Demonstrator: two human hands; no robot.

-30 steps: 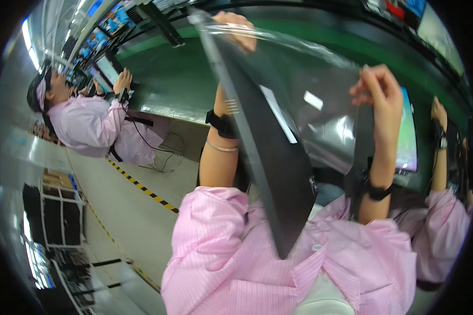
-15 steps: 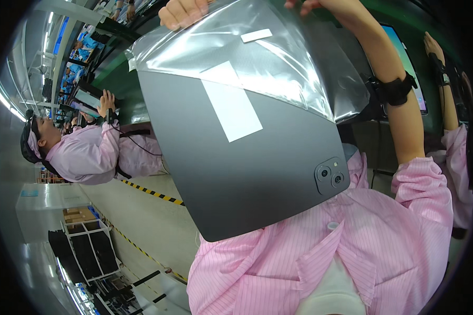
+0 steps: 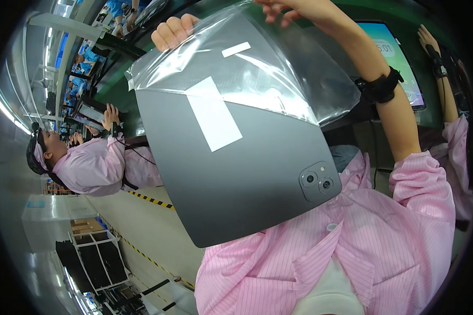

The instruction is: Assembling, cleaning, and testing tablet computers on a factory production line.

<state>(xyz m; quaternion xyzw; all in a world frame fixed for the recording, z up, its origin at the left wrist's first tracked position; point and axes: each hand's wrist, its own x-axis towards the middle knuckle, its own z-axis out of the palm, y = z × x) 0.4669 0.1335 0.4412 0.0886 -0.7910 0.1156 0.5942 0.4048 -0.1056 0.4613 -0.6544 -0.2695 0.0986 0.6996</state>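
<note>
A dark grey tablet [image 3: 247,184] is held up in front of my chest, its back facing me, with two camera lenses at the lower right corner. Clear plastic film [image 3: 268,79] covers its upper part and hangs loose past the right edge. A white label [image 3: 214,114] lies partly beneath the film; a smaller white strip [image 3: 236,50] is above it. My left hand [image 3: 173,32] grips the upper left edge, fingers closed over film and tablet. At the top, my right hand [image 3: 283,11] seems to pinch the film's upper corner, other fingers loosely curled; the upper edge crops the hand.
A lit tablet [image 3: 389,63] lies on the green bench [image 3: 347,13] at right, near another person's hand [image 3: 429,39]. At left, a person in pink [image 3: 102,165] works at a device. Beyond stand a wheeled rack [image 3: 97,257] and black-yellow floor tape [image 3: 151,199].
The tablet has shifted slightly left and down with my left hand. My right hand has moved left and a little lower, showing more of its fingers. The lit tablet's screen shows more.
</note>
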